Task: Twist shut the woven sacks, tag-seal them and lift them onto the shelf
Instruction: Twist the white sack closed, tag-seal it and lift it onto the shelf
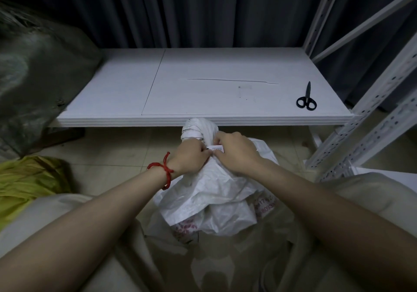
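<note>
Head view shows the left hand [189, 156] gripping the twisted neck of the sack [203, 192] while the right hand [234, 154] pinches a tag [217, 149] there.

Dark pleated curtain [203, 9] behind, pale tiled floor [112, 152] below.

Single head-worn wide-angle view
It looks forward and down, close over the sack [203, 192] on the floor [112, 147], facing the low shelf [225, 93] ahead.
</note>
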